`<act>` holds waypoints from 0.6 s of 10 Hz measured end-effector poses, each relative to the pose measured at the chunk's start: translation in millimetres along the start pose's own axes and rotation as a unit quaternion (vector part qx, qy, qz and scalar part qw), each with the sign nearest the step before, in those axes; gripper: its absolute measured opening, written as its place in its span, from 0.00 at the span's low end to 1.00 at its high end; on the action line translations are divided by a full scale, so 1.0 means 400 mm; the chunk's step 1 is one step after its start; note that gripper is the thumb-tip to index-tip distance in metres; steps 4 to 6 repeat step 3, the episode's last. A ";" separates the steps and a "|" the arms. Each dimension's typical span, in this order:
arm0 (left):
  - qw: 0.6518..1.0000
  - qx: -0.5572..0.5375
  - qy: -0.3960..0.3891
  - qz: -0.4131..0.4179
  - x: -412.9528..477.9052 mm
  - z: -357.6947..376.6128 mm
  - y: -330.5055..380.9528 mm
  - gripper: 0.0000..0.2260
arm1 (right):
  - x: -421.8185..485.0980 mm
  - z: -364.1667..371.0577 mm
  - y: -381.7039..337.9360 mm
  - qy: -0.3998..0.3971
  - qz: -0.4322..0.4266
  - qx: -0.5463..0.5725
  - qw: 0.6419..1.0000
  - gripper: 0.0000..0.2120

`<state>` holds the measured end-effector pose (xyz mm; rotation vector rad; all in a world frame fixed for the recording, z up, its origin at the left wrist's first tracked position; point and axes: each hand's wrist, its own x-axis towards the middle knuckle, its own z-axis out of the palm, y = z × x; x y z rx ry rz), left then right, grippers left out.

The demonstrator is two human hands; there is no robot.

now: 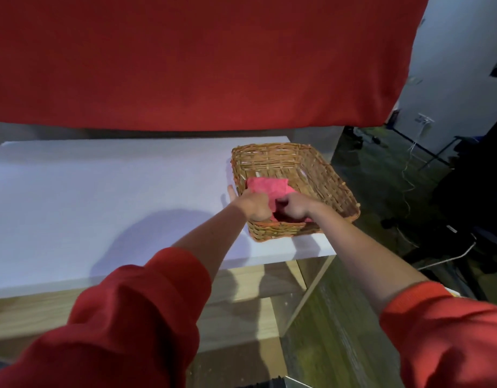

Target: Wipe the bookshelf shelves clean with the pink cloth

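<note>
- Cloth (266, 187) lies bunched in the basket (325, 169), against its near-left part. It has not touched a shelf yet, so I log the task as just starting, at the pick-up step.
- Left hand (254, 204): fingers curled over the cloth's left edge and seeming to pinch it. One fingertip shows just outside the basket's left wall.
- Right hand (295, 204): fingers curled tight and gripping the cloth's near-right fold. The fingertips are hidden in the fabric.
- Why two hands: I judge they gather the loose cloth into a wad that one palm can drive.
- The basket sits at the right end of the white top (101, 191). Its right corner reaches the top's right edge and may hang slightly over it. A sideways tug could slide it off, so the lift should go straight up.
- The basket walls hem both hands in, and the wrists cross the near rim.
- Open room: the white top runs bare to the left of the basket, which suits long strokes. Its front edge is near me.
- A red drape (185, 65) hangs behind and above the top, which limits reach at the back.
- A wood shelf (241, 289) shows below the top. Little of it is visible, and reaching it would mean bending under the front edge.
- A cable (409, 175) trails on the floor to the right, well apart from the hands.
</note>
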<state>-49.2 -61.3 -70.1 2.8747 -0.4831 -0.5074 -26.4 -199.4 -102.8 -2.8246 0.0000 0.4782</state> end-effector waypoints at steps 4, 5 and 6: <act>0.984 -0.076 0.161 0.027 -0.055 -0.005 -0.034 0.16 | -0.074 -0.015 -0.073 0.090 -0.051 0.080 0.991 0.13; 0.984 -0.076 0.161 0.027 -0.055 -0.005 -0.034 0.16 | -0.074 -0.015 -0.073 0.090 -0.051 0.080 0.991 0.13; 0.984 -0.076 0.161 0.027 -0.055 -0.005 -0.034 0.16 | -0.074 -0.015 -0.073 0.090 -0.051 0.080 0.991 0.13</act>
